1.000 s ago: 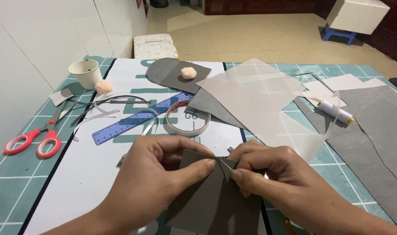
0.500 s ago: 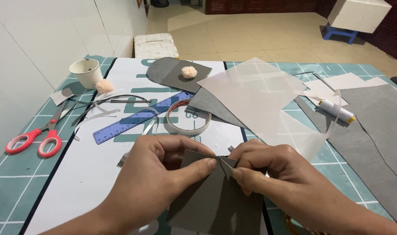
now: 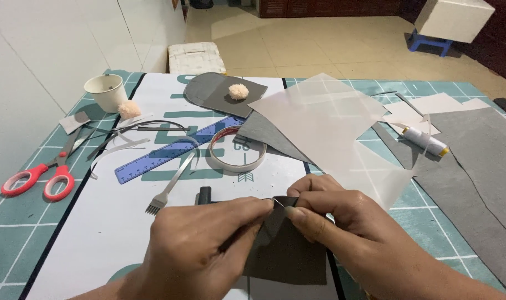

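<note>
Both of my hands pinch the top edge of a small grey leather piece (image 3: 289, 253) near the table's front edge. My left hand (image 3: 203, 250) grips it from the left, thumb and forefinger closed on the edge. My right hand (image 3: 341, 222) holds the same edge from the right, fingertips almost touching the left ones. Whether a needle sits between the fingers I cannot tell. A metal pricking fork (image 3: 169, 186) and a small black tool handle (image 3: 204, 194) lie just beyond my left hand.
A tape roll (image 3: 237, 150), blue ruler (image 3: 175, 150), red scissors (image 3: 39, 175), paper cup (image 3: 106, 91), pompoms (image 3: 239, 90), translucent sheet (image 3: 330, 125), thread spool (image 3: 425, 141) and large grey leather (image 3: 475, 166) lie on the green cutting mat (image 3: 19, 222).
</note>
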